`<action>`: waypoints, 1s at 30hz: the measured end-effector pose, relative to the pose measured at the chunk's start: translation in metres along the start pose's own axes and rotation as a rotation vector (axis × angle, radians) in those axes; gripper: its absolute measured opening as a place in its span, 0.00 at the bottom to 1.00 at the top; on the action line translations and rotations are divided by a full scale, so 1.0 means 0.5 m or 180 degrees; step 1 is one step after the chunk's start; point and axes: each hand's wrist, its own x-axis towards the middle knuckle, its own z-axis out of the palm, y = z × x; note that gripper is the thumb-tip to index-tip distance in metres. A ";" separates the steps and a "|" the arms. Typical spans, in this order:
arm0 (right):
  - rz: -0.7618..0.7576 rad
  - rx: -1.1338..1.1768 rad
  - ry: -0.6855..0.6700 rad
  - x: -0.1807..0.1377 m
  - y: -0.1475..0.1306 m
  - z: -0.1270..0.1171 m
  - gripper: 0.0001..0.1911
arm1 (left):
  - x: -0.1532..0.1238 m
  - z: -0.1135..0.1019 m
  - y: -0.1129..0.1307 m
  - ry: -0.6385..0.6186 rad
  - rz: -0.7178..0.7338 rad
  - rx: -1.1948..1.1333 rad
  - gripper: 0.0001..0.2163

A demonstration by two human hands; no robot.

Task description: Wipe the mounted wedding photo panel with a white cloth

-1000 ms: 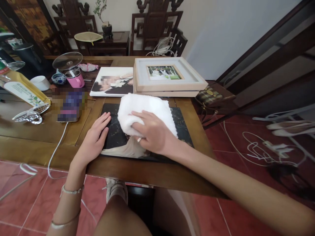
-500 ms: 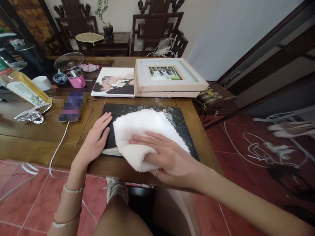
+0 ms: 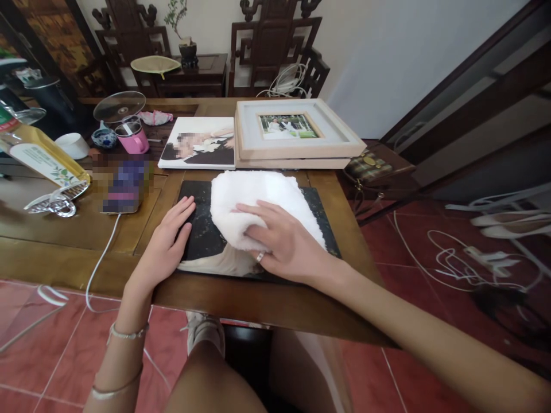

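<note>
Right hand pressing a white cloth onto a dark photo print while the left hand pins the print's edge.

The right hand (image 3: 284, 246) lies palm-down with fingers spread, not gripping, flattening the white cloth (image 3: 262, 206) against the dark photo print (image 3: 202, 241); a flat palm seems to spread pressure evenly. The left hand (image 3: 166, 246) rests open on the print's left edge, apparently to keep it from sliding. The print lies flat at the near edge of the wooden desk (image 3: 64, 241), within easy reach. Just beyond it sit a second photo print (image 3: 198, 143) and a stack of pale picture frames (image 3: 297, 135), touching side by side. Further left stand a pink mug (image 3: 133, 137) and a white cable (image 3: 101, 258).
</note>
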 end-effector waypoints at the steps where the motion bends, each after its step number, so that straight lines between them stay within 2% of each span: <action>1: -0.0031 0.0007 -0.0004 -0.006 -0.009 -0.002 0.17 | 0.000 0.000 0.000 0.0001 -0.0003 0.0000 0.20; 9: -0.0331 0.0094 -0.0030 -0.055 -0.070 -0.016 0.11 | 0.001 0.000 0.003 -0.0019 -0.0019 -0.0018 0.21; 19: -0.0466 0.0085 -0.0014 -0.024 -0.016 -0.009 0.10 | 0.001 0.001 0.001 -0.0019 -0.0039 -0.0003 0.20; 23: -0.0308 -0.0025 0.0016 -0.006 0.005 0.000 0.16 | 0.001 0.000 0.000 -0.0011 -0.0017 -0.0003 0.20; 26: -0.0203 -0.0075 0.0001 -0.001 0.003 0.005 0.17 | 0.001 0.000 0.001 0.0002 0.0002 -0.0021 0.20; 30: -0.0175 -0.0177 0.0062 -0.009 -0.015 0.008 0.15 | 0.001 0.000 0.004 -0.0015 -0.0020 -0.0023 0.20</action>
